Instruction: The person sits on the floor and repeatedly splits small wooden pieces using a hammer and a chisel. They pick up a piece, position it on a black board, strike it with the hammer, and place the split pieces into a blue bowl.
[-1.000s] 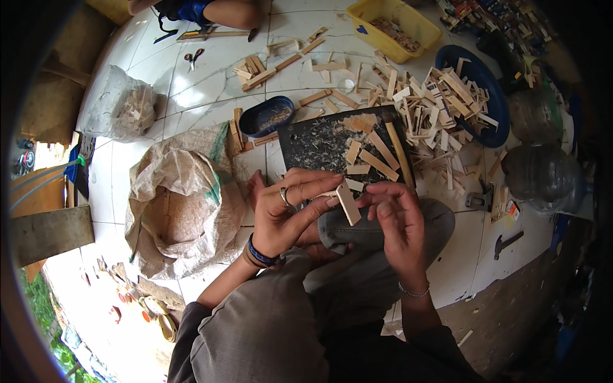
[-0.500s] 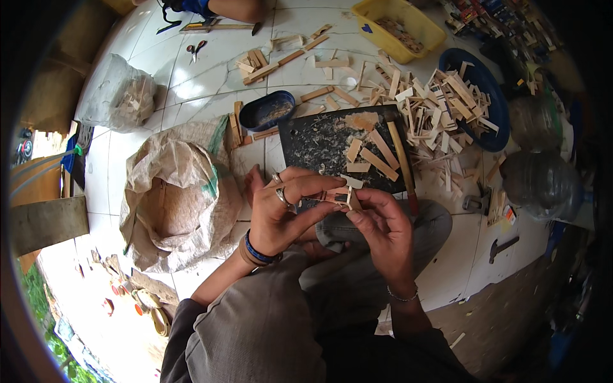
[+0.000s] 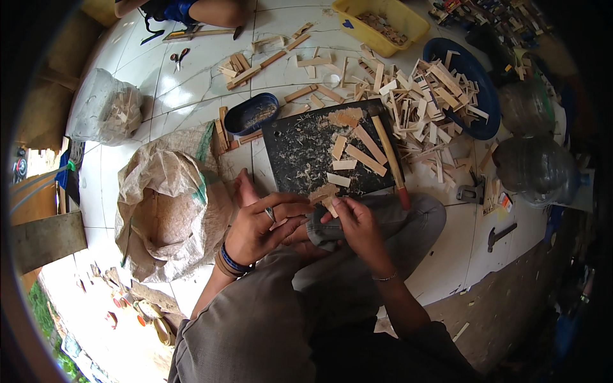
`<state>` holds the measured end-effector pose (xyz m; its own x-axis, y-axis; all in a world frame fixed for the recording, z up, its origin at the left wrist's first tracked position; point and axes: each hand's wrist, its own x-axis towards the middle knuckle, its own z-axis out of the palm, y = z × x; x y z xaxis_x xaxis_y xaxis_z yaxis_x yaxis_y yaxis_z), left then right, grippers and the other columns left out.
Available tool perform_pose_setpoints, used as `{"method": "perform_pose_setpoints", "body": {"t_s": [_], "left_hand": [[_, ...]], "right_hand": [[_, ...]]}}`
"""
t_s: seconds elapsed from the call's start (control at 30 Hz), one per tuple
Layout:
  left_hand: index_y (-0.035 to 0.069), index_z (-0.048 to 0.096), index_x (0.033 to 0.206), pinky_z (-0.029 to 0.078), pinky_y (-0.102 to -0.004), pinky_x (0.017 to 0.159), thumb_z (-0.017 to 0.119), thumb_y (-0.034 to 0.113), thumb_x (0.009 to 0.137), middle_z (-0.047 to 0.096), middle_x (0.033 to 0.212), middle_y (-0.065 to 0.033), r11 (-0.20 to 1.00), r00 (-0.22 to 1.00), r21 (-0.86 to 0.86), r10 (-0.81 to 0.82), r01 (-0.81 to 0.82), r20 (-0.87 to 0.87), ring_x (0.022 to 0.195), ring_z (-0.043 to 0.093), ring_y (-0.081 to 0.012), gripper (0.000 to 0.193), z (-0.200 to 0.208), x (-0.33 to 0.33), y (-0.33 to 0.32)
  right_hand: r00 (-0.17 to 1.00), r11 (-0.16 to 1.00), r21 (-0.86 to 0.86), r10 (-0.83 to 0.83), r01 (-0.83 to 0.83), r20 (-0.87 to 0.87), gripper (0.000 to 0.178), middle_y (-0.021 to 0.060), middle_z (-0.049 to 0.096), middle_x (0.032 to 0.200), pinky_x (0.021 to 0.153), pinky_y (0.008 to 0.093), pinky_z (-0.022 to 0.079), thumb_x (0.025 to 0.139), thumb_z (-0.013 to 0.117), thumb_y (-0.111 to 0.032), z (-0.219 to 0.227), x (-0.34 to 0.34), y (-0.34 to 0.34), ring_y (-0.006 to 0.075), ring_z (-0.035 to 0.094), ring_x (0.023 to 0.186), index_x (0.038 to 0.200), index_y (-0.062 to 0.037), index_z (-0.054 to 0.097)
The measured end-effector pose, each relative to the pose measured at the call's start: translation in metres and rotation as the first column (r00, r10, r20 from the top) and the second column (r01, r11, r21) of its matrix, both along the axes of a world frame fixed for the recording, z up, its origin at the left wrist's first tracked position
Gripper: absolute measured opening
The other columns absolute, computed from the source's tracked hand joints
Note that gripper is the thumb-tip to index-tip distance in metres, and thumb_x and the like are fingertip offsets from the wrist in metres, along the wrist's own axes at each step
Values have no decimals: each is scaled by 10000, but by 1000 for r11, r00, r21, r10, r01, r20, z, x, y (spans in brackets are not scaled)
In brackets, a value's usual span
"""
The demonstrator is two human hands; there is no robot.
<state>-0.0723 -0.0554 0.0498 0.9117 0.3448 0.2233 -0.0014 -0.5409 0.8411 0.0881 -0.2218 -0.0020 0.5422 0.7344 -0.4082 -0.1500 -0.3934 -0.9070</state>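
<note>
My right hand (image 3: 361,230) pinches a small wooden piece (image 3: 331,207) between thumb and fingers, just past the near edge of a black board (image 3: 297,153). Against it shows a rough tan piece (image 3: 324,192); whether the two are joined I cannot tell. Close by on the left, my left hand (image 3: 268,223) has its fingers stretched toward the piece, thumb and forefinger apart. Several short wood strips (image 3: 365,159) lie on the board among shavings, beside a tan patch (image 3: 345,117). A wooden-handled tool (image 3: 388,153) with a red end rests along the board's right side.
Left of my legs stands an open woven sack (image 3: 169,204). A blue oval dish (image 3: 251,113), a blue basin (image 3: 476,89) with heaped wood strips, a yellow tub (image 3: 383,29), scissors (image 3: 179,59) and a hammer (image 3: 501,237) lie around. Another person's leg (image 3: 217,13) shows at the top.
My hands have come lower and slightly left in the picture, and the wooden piece is turned. The left fingers have loosened from it; the right still holds it. The whole view has shifted a little.
</note>
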Motion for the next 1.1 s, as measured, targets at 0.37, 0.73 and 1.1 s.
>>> {"method": "perform_pose_setpoints", "body": {"t_s": [0.37,0.73,1.1], "left_hand": [[69,720,1194,589,-384,865,798,125,874,745,1161,-89,997,994,44,72,-68,-83,979,751,-286,334,-15,2,3],[80,732,1188,566,-394,853,816,237,850,758,1124,-60,961,993,268,96,-73,-75,985,726,-262,383,-21,19,9],[59,713,1321,543,-356,849,814,166,866,701,1053,-111,952,998,-305,19,-1,58,927,689,-239,479,-37,47,-2]], "right_hand": [[803,992,125,-93,23,589,228,131,676,914,733,383,525,1038,634,-203,-16,29,3,277,684,819,1171,-33,708],[740,990,119,-29,-69,673,111,88,670,1047,841,345,525,940,739,-49,-19,43,2,215,664,965,999,-28,647],[990,937,350,56,-6,-133,101,52,652,1070,776,241,472,1028,639,-31,28,39,-9,93,564,853,1118,-27,592]]}}
